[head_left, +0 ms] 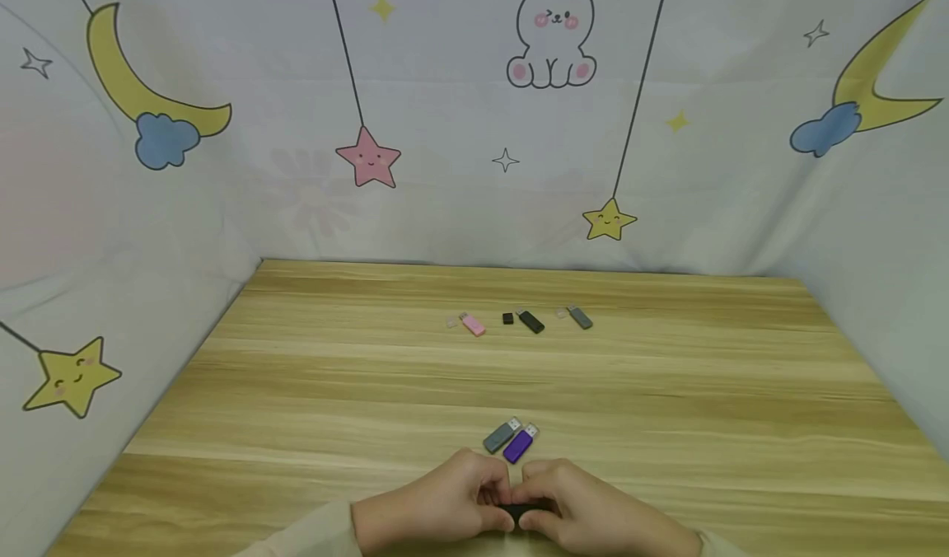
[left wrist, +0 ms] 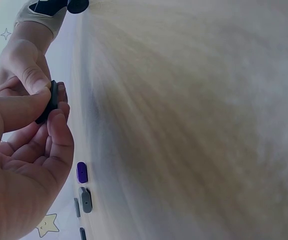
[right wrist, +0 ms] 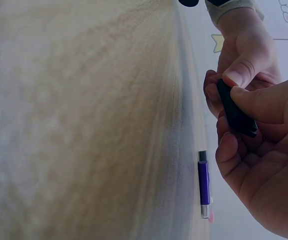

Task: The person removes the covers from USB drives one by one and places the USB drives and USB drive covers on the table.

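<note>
Close to the table's front edge, both hands meet at a small black USB stick [head_left: 519, 511]. My left hand [head_left: 452, 499] pinches one end of it between thumb and fingers, and my right hand [head_left: 582, 503] pinches the other. Fingers cover much of the stick; its dark body [right wrist: 236, 114] shows best in the right wrist view. Whether its cap is on cannot be made out. Just beyond the hands, a grey USB stick [head_left: 502, 436] and a purple USB stick [head_left: 520, 445] lie side by side, their metal plugs bare and pointing away to the right.
Farther back lies a row: a pink USB stick [head_left: 473, 325] beside a clear cap [head_left: 452, 321], a black one [head_left: 530, 321] beside a black cap [head_left: 507, 319], and another grey one [head_left: 581, 318] beside a clear cap [head_left: 561, 313]. Printed cloth [head_left: 445, 227] surrounds the wooden table [head_left: 334, 392].
</note>
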Demonstrator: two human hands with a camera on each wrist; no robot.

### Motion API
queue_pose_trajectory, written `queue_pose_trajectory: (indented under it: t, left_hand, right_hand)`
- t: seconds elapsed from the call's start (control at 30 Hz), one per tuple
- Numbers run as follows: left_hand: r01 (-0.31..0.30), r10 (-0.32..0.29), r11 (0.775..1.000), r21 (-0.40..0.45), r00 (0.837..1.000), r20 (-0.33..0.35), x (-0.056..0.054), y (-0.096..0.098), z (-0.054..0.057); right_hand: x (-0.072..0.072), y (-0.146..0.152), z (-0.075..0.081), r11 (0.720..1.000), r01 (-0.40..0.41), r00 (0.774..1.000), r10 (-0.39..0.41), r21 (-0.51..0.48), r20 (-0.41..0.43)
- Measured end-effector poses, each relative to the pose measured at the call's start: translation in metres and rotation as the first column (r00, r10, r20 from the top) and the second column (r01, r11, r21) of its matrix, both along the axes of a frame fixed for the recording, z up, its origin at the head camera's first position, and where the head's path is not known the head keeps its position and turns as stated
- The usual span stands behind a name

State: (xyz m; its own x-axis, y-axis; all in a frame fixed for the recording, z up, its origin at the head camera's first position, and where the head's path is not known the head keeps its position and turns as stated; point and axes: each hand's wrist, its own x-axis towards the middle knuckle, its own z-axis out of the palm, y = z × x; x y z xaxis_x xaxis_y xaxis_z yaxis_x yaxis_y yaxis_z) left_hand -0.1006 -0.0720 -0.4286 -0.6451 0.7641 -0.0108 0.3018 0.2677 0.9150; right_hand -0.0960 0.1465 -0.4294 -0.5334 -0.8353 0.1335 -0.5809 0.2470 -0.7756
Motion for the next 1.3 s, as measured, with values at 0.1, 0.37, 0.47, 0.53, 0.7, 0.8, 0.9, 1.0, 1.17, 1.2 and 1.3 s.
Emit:
queue_pose_trajectory:
  t: [0.1,0.37,0.47,0.53,0.7,0.8,0.9,1.0,1.17,1.2,1.3]
  left_hand:
    - [0.002,-0.002,1.0,-0.001,1.0,-0.001,0.0,0.0,0.001]
    - [-0.001,0.001,1.0,-0.009,1.0,0.01,0.001,-0.002,0.003]
    - [-0.015,0.015,1.0,-0.009,1.0,0.025,0.001,-0.004,0.003]
    - [-0.023,0.023,1.0,-0.013,0.999,0.028,0.0,-0.004,0.004]
    - [-0.027,0.026,0.999,-0.046,0.999,-0.021,-0.002,-0.004,0.007]
    - [-0.036,0.034,0.998,-0.056,0.999,-0.035,-0.003,-0.004,0.008]
    - [-0.058,0.055,0.996,-0.067,0.998,-0.035,-0.005,-0.004,0.01]
    - [-0.085,0.083,0.993,-0.083,0.996,-0.029,-0.008,-0.005,0.013]
    - [-0.114,0.111,0.99,-0.081,0.993,-0.04,-0.013,-0.008,0.021]
    - [-0.117,0.114,0.99,-0.077,0.993,-0.042,-0.014,-0.009,0.023]
    - [-0.124,0.121,0.991,-0.053,0.99,-0.07,-0.018,-0.012,0.029]
  right_hand:
    - [0.0,0.0,-0.001,1.0,-0.006,1.0,0.006,0.002,-0.016]
    - [0.0,0.001,0.0,1.0,-0.008,0.999,0.009,0.025,-0.044]
    - [0.0,0.002,0.0,1.0,-0.001,0.999,0.003,0.031,-0.05]
    - [0.0,0.003,0.0,1.0,0.009,0.999,-0.007,0.027,-0.043]
    - [0.0,0.002,0.003,0.999,0.034,0.999,-0.033,0.029,-0.032]
    - [-0.002,0.001,0.005,0.999,0.034,0.998,-0.032,0.032,-0.056]
    - [-0.005,0.0,0.007,0.999,0.025,0.994,-0.023,0.021,-0.109]
    - [-0.01,-0.001,0.01,1.0,0.027,0.989,-0.026,0.007,-0.143]
    - [-0.018,-0.002,0.016,0.999,0.049,0.986,-0.047,0.011,-0.161]
    - [-0.02,-0.002,0.018,0.998,0.054,0.986,-0.052,0.013,-0.159]
    - [-0.024,-0.002,0.022,0.998,0.068,0.986,-0.065,0.01,-0.153]
